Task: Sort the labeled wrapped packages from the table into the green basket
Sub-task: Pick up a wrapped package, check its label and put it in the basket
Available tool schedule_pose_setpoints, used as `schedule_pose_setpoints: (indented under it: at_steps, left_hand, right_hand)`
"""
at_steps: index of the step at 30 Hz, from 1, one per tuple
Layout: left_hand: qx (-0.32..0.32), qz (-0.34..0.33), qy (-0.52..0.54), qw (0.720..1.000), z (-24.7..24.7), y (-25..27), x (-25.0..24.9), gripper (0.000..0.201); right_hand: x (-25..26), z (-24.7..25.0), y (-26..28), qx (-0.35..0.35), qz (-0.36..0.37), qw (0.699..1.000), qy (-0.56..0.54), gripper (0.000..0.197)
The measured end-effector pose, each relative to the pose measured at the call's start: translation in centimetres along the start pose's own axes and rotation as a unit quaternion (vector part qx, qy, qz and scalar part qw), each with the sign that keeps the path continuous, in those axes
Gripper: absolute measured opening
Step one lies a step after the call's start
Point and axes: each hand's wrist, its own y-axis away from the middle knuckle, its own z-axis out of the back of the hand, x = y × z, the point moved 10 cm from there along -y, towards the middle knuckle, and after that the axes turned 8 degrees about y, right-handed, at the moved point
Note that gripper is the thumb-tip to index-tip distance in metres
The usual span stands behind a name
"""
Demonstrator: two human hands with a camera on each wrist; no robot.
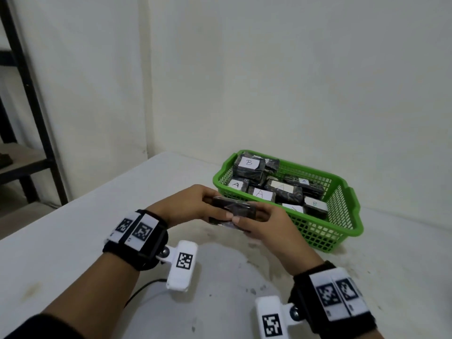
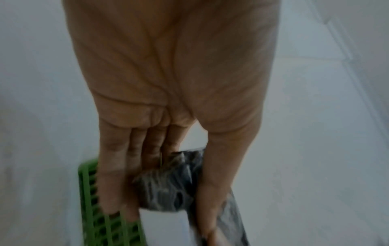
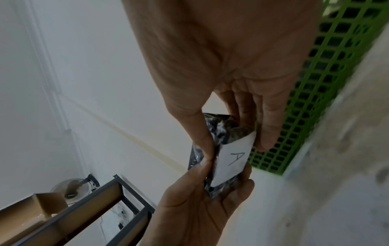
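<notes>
My left hand point(image 1: 193, 204) comes in from the left and my right hand point(image 1: 264, 223) from the right, and they meet over the counter point(image 1: 73, 241) just in front of the near-left corner of the green basket point(image 1: 347, 192). Between them I hold 1 dark wrapped package point(image 1: 232, 207), clear of the counter. My left fingers point(image 2: 147, 149) curl round one end of it with the thumb pressed along the opposite side, and my right thumb and fingers pinch the other end. So both hands are gripping the same package and neither is free.

The package's long axis runs across me, left hand to right hand, roughly along the basket's near wall. From the right wrist view its white label point(image 3: 231, 164) reads A and faces down and away from my head, which is why I see only dark wrap from above.

To the right and beyond my hands, the basket sits toward the far right of the counter and already holds a pile of wrapped packages with A and B labels facing up; I count at least 7, some partly hidden. I see no other package on the bare counter.

The relation that matters is simple: the basket opening lies just past my fingers, forward and to the right, so my right hand is the nearer one. I judge the next move is a short carry over the near rim.
</notes>
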Motion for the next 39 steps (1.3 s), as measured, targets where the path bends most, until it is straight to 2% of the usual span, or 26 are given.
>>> schedule_pose_setpoints:
  at_steps: [4, 9, 13, 16, 18, 21, 23, 27, 30, 34, 37, 39]
  left_hand:
    - [0.005, -0.051, 0.040, 0.998, -4.4, -1.0, -2.1, 0.032]
    - [-0.001, -0.062, 0.076, 0.995, -9.5, -2.7, -3.7, 0.027]
    - [0.013, -0.066, 0.175, 0.982, -13.3, -3.9, -4.3, 0.027]
    - [0.001, -0.067, 0.191, 0.979, -15.0, -4.6, -4.1, 0.024]
    - [-0.002, -0.067, 0.201, 0.977, -15.6, -4.9, -3.9, 0.025]
    - [0.017, -0.058, 0.224, 0.973, -16.5, -5.0, -3.5, 0.037]
    - [0.037, -0.047, 0.241, 0.969, -17.2, -5.0, -3.1, 0.042]
    - [0.008, -0.053, 0.225, 0.973, -17.1, -5.3, -2.6, 0.029]
    - [0.028, -0.069, 0.200, 0.977, -17.8, -5.1, -2.8, 0.024]
    - [0.042, -0.083, 0.185, 0.978, -18.1, -4.8, -3.1, 0.026]
    - [0.023, -0.090, 0.183, 0.979, -17.3, -4.7, -3.4, 0.027]
    - [0.021, -0.086, 0.206, 0.975, -16.7, -4.6, -3.3, 0.035]
  right_hand:
    - [-0.2, 4.8, 2.1, -0.025, 0.028, 0.998, -0.044, 0.047]
    - [-1.4, 11.0, 3.9, -0.070, 0.039, 0.994, -0.071, 0.041]
    - [-2.4, 14.7, 4.8, -0.098, 0.051, 0.990, -0.092, 0.035]
    - [-3.5, 16.7, 4.8, -0.108, 0.042, 0.989, -0.091, 0.035]
    - [-4.4, 17.3, 4.8, -0.093, 0.028, 0.990, -0.103, 0.041]
    - [-5.8, 17.4, 5.0, -0.068, 0.010, 0.985, -0.158, 0.043]
    - [-6.5, 17.9, 5.2, -0.081, 0.010, 0.983, -0.167, 0.043]
    - [-7.0, 18.1, 5.3, -0.103, 0.014, 0.982, -0.159, 0.039]
    - [-7.2, 17.1, 5.5, -0.089, 0.014, 0.985, -0.144, 0.045]
    - [-7.0, 17.0, 5.7, -0.100, 0.022, 0.986, -0.133, 0.042]
    - [-6.6, 16.9, 5.9, -0.080, 0.026, 0.987, -0.134, 0.040]
    - [-6.5, 16.9, 6.1, -0.062, 0.029, 0.987, -0.146, 0.040]
